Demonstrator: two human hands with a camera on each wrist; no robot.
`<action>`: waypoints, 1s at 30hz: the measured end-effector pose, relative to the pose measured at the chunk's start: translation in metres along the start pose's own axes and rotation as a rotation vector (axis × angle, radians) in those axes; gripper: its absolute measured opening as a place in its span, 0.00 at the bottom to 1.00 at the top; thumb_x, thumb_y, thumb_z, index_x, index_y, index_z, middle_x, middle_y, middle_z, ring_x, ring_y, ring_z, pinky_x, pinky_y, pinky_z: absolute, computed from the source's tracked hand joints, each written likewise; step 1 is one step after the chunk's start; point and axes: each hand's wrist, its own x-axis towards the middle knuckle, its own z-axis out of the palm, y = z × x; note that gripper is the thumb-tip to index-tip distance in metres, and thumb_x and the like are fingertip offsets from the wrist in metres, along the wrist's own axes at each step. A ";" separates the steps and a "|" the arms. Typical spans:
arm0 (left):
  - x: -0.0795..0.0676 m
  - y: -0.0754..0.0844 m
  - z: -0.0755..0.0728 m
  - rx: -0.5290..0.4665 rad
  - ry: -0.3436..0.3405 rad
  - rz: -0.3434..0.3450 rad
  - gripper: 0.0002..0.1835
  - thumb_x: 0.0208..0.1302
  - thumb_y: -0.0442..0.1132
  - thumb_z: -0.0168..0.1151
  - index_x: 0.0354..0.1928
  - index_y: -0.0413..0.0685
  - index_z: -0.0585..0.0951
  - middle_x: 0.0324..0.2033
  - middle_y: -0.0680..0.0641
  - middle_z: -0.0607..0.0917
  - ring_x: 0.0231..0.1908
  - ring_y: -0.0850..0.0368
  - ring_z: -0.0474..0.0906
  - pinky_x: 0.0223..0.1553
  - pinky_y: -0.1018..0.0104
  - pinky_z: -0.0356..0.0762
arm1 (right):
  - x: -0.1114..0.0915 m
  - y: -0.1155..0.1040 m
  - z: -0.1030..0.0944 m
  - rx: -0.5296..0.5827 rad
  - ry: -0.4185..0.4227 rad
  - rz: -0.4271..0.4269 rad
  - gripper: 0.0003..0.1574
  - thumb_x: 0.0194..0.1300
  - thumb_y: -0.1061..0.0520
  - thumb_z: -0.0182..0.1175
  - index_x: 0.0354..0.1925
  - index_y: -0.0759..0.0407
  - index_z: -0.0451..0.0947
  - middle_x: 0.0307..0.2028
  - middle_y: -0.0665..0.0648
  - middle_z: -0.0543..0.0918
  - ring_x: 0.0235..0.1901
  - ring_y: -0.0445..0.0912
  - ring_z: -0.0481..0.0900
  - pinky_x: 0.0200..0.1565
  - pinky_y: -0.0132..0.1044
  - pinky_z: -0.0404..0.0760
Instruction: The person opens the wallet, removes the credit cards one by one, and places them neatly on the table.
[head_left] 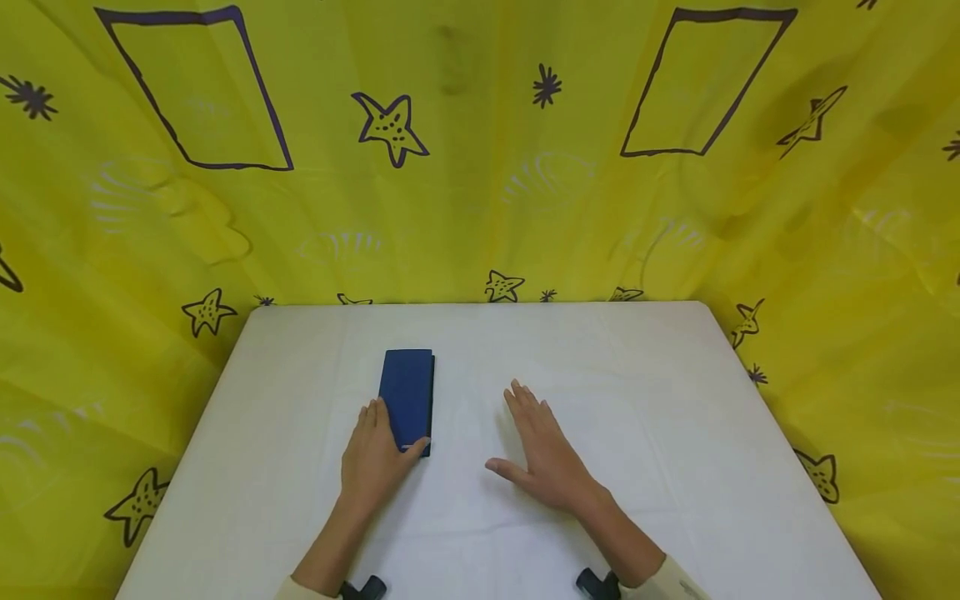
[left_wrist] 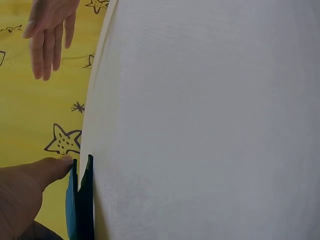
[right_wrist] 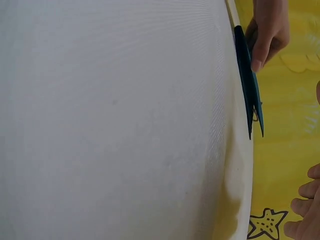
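A slim blue folded case [head_left: 408, 387], long and wallet-like, lies lengthwise on the white table, left of the middle. My left hand [head_left: 372, 460] holds its near end, fingers along the left edge and thumb at the near right corner. In the left wrist view the two dark covers of the case [left_wrist: 82, 210] stand slightly apart, with the thumb [left_wrist: 57, 169] right at their end. The right wrist view also shows a narrow gap between the covers [right_wrist: 246, 75]. To the right of the case, my right hand [head_left: 546, 457] holds nothing, its fingers straight and thumb spread.
The white-covered table [head_left: 637, 375] has rounded far corners. A yellow curtain [head_left: 465, 208] with stars and other drawn shapes hangs behind it and along both sides. Small black wrist devices [head_left: 367, 588] show below both hands.
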 end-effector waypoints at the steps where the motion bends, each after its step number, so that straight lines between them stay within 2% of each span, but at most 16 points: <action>1: 0.000 0.001 0.000 0.002 0.002 -0.004 0.58 0.60 0.58 0.78 0.73 0.18 0.62 0.71 0.22 0.67 0.73 0.27 0.63 0.70 0.37 0.67 | 0.002 -0.001 0.001 -0.005 -0.005 -0.003 0.66 0.68 0.34 0.69 0.84 0.62 0.47 0.84 0.58 0.45 0.82 0.55 0.43 0.78 0.60 0.46; 7: 0.000 0.007 0.001 0.048 0.026 -0.035 0.61 0.51 0.61 0.82 0.71 0.18 0.66 0.68 0.21 0.70 0.68 0.26 0.69 0.62 0.36 0.76 | 0.010 -0.009 0.003 -0.024 -0.033 -0.032 0.65 0.69 0.32 0.66 0.84 0.61 0.46 0.85 0.57 0.44 0.83 0.52 0.41 0.79 0.56 0.44; 11: 0.000 0.010 0.003 0.094 0.042 -0.024 0.57 0.53 0.58 0.80 0.69 0.18 0.67 0.66 0.19 0.71 0.61 0.25 0.70 0.58 0.37 0.77 | 0.016 -0.014 0.006 -0.029 -0.048 -0.054 0.66 0.69 0.32 0.67 0.84 0.60 0.45 0.84 0.58 0.45 0.83 0.52 0.41 0.79 0.56 0.45; 14: -0.001 0.012 0.004 0.086 0.043 -0.023 0.54 0.56 0.55 0.78 0.69 0.17 0.67 0.66 0.18 0.71 0.59 0.24 0.69 0.59 0.36 0.74 | 0.019 -0.017 0.008 -0.032 -0.059 -0.067 0.66 0.69 0.32 0.67 0.84 0.61 0.45 0.84 0.60 0.46 0.83 0.52 0.41 0.79 0.55 0.45; 22: -0.001 0.011 0.002 -0.061 -0.010 -0.090 0.49 0.64 0.53 0.69 0.73 0.19 0.63 0.71 0.20 0.65 0.64 0.25 0.65 0.61 0.34 0.73 | 0.023 -0.021 0.013 -0.039 -0.084 -0.100 0.66 0.70 0.31 0.65 0.85 0.61 0.44 0.84 0.60 0.44 0.83 0.52 0.40 0.79 0.54 0.44; 30: -0.003 0.007 -0.012 -0.246 -0.093 -0.181 0.41 0.76 0.49 0.55 0.75 0.19 0.58 0.74 0.21 0.60 0.69 0.27 0.60 0.65 0.32 0.69 | 0.026 -0.026 0.016 -0.057 -0.096 -0.096 0.66 0.69 0.31 0.66 0.84 0.62 0.45 0.85 0.59 0.44 0.83 0.51 0.40 0.79 0.52 0.44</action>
